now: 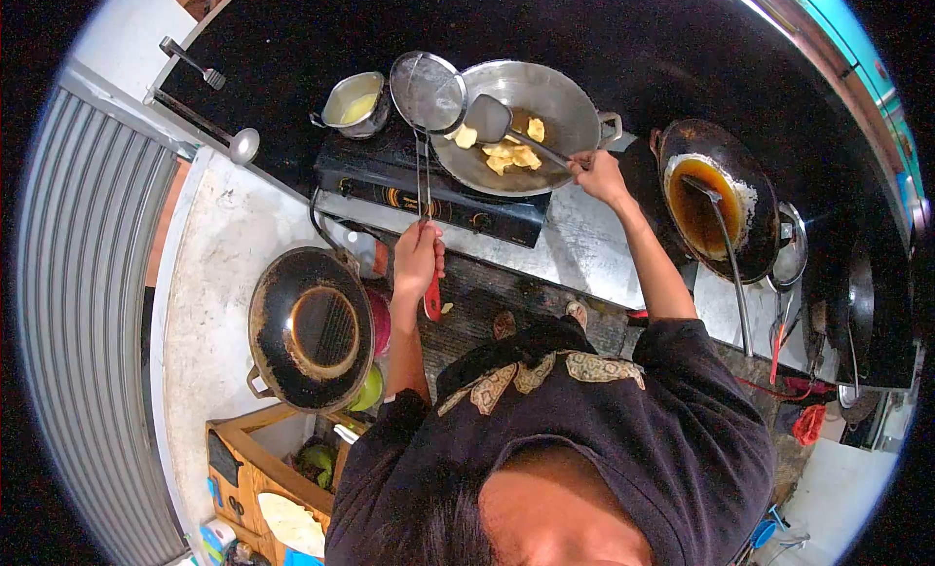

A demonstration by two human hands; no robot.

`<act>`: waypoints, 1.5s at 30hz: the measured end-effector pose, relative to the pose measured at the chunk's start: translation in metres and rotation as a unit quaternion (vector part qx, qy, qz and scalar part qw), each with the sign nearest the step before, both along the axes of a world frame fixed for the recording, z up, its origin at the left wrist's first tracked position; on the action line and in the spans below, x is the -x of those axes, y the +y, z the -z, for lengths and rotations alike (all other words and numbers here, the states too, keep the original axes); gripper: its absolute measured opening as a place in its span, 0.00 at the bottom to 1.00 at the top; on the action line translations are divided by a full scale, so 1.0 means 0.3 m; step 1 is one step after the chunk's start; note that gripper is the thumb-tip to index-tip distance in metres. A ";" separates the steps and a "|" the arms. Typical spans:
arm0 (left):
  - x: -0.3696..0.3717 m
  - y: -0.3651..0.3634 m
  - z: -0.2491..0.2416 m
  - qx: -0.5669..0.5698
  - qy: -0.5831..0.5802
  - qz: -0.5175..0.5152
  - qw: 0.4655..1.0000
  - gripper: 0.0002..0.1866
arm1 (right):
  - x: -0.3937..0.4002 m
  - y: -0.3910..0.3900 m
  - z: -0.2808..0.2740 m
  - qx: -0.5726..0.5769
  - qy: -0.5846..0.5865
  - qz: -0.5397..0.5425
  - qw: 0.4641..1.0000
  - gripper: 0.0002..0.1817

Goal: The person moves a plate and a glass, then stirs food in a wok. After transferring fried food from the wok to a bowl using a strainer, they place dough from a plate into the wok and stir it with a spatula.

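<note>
My left hand [417, 259] is closed round the red handle of a wire strainer [429, 92], whose round mesh is held over the left rim of a large metal wok [575, 103]. My right hand [598, 176] grips the handle of a spatula [490, 119] with a dark, flat blade. The blade is inside the wok, at its left side. Several yellow pieces of food [513, 157] lie in brown liquid or oil at the wok's bottom, and one pale yellow piece [466, 136] is beside the blade.
A small pot [355, 105] with yellowish contents stands left of the strainer, by the black stove [438, 201]. A wok with brown liquid [703, 191] and a ladle is at the right. Another dark wok [312, 329] sits at the lower left, above a wooden cabinet [255, 478].
</note>
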State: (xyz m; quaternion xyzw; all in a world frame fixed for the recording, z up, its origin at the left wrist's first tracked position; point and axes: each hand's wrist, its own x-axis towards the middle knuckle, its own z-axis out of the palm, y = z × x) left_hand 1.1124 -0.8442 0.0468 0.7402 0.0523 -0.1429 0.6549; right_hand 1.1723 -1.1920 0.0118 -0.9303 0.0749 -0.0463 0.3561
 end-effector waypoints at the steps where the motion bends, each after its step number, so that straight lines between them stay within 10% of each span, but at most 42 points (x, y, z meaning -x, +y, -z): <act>1: 0.000 0.001 -0.005 0.001 -0.004 0.000 1.000 0.13 | 0.009 0.011 -0.003 0.021 -0.024 -0.007 0.999 0.16; 45: -0.017 -0.055 -0.003 -0.016 0.006 0.033 0.999 0.13 | 0.103 -0.115 0.046 0.057 -0.015 0.062 0.996 0.15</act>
